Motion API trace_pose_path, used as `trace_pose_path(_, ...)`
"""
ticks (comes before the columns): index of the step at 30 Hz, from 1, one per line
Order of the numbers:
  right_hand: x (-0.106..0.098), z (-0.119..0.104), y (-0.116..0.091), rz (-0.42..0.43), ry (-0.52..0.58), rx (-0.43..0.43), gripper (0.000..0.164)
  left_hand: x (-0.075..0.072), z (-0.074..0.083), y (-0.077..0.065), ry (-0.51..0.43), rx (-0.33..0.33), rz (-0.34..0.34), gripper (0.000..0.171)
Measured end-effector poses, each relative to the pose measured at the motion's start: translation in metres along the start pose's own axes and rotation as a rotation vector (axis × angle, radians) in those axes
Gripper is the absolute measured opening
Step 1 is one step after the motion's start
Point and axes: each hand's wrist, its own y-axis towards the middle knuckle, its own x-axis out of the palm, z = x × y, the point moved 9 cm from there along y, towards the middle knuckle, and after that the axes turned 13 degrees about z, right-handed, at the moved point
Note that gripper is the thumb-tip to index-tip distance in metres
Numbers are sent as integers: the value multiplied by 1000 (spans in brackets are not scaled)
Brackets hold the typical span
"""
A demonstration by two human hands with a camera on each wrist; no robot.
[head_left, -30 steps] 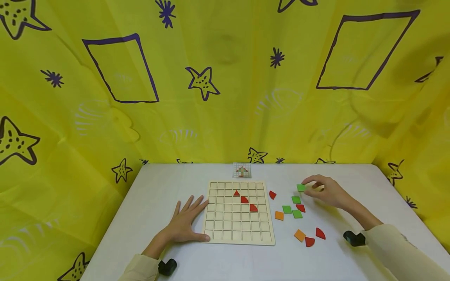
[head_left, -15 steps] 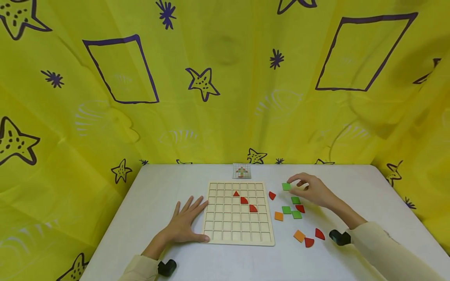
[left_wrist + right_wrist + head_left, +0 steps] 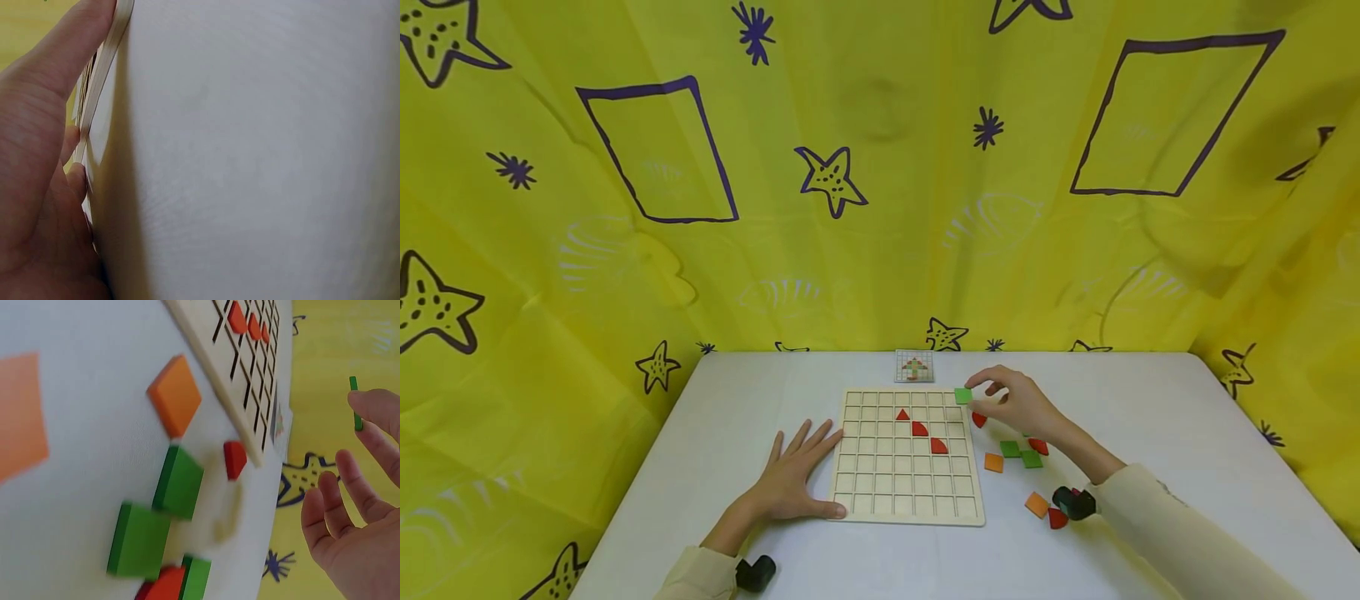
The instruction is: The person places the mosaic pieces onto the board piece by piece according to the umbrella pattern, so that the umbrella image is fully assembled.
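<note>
Between thumb and forefinger my right hand (image 3: 1017,406) pinches a green square tile (image 3: 962,396), held in the air over the far right corner of the wooden grid board (image 3: 883,482). The right wrist view shows that tile (image 3: 355,403) edge-on, the other fingers spread loosely apart. My left hand (image 3: 796,477) lies flat with spread fingers on the table, its thumb and fingertips touching the board's left edge. In the board's cells sit a red triangle (image 3: 902,414) and two red quarter-circle tiles (image 3: 920,428), in a diagonal line.
Right of the board lie loose green squares (image 3: 1032,459), orange squares (image 3: 993,462) and red quarter circles (image 3: 1057,518), some partly hidden by the right arm. A small pattern card (image 3: 913,366) lies behind the board. A yellow patterned curtain (image 3: 880,250) surrounds the white table.
My right hand has carried the green square leftward, from above the loose tiles to the board's far right corner. The left hand and the tiles on the board have stayed put.
</note>
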Motion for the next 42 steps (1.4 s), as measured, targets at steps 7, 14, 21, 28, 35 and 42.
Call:
trace_pose_path(7, 26, -15, 4, -16, 55, 18, 25, 1, -2, 0, 1, -19, -5, 116)
trace_pose_path(14, 48, -23, 5, -18, 98, 51, 23, -1, 0, -1, -27, 19, 45, 116)
trace_pose_path(21, 71, -18, 2, -33, 127, 138, 21, 0, -1, -1, -14, 3, 33, 116)
trace_pose_path(28, 87, -16, 2, -14, 112, 163, 19, 0, -1, -1, -31, 19, 51, 116)
trace_pose_path(35, 100, -18, 1, -16, 84, 150, 19, 0, -1, -1, -21, 13, 37, 116)
trace_pose_path(42, 106, -18, 0, -9, 29, 134, 16, 1, -2, 0, 10, -19, -8, 115)
